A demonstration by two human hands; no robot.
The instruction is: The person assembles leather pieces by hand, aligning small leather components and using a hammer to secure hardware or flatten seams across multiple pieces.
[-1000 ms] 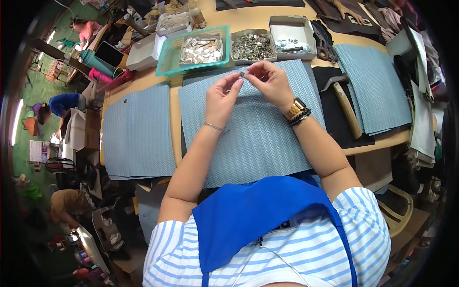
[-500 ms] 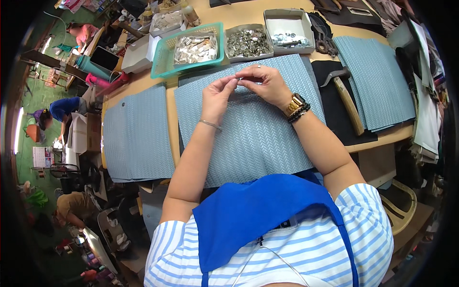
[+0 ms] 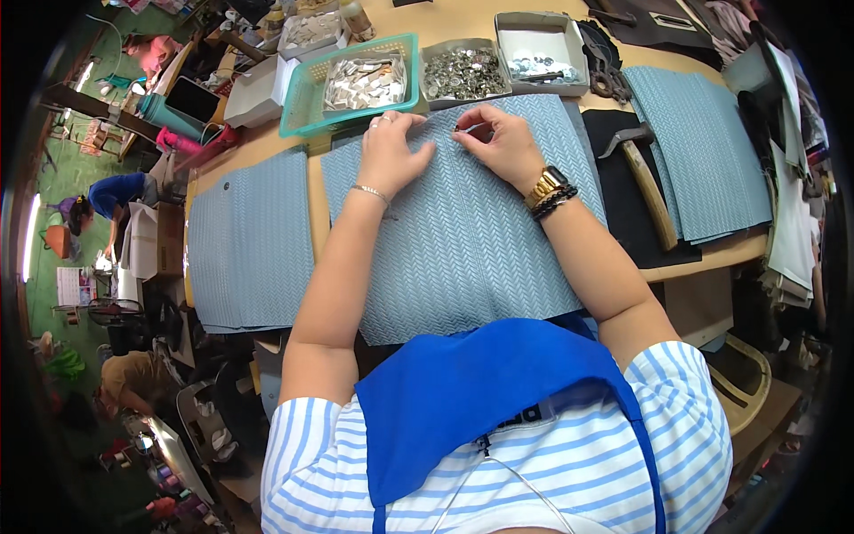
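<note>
Both hands had dropped from mid-air onto the blue textured sheet (image 3: 463, 231), left hand (image 3: 390, 153) spread flat, right hand (image 3: 498, 141) pinching a small metal piece (image 3: 459, 130) against the sheet's far edge on the desk (image 3: 712, 258).

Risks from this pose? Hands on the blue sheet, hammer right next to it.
1. The right hand pinches a small metal piece at the far edge of the blue textured sheet; a slip might lose it among the trays.
2. The left hand presses the sheet flat; if it lifts, the sheet may shift.
3. The hammer lies close to the right forearm; a sideways sweep could knock it.
</note>
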